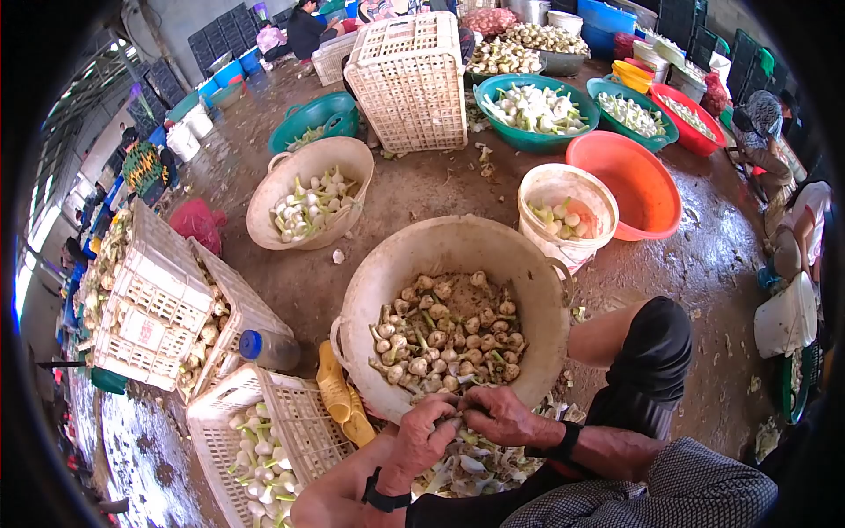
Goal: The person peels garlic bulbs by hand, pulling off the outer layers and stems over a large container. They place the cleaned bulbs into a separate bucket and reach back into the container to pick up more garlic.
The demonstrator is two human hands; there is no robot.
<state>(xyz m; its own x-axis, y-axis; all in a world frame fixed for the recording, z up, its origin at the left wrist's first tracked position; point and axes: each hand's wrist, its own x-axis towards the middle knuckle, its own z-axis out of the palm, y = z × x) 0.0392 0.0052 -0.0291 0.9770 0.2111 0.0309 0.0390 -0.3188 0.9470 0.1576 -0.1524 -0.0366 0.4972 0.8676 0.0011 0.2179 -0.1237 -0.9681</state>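
Observation:
My left hand (425, 435) and my right hand (505, 415) meet over the near rim of a large beige tub (377, 280). Both are closed, fingertips together around a small pale piece, apparently a garlic bulb, mostly hidden by the fingers. Inside the tub lie many unpeeled garlic bulbs (447, 338) with brown, dirty skins and short stems. Below my hands, between my legs, is a heap of loose garlic peels (475, 471). At my left, a white crate (308, 419) holds cleaned white garlic bulbs (261, 464) with green stems.
Yellow footwear (337, 394) and a blue-capped jar (273, 348) sit left of the tub, by stacked crates (158, 299) of garlic. Beyond stand a beige basin (264, 207), a white bucket (563, 180), an orange basin (647, 198) and an upright crate (409, 84). Other people sit around the edges.

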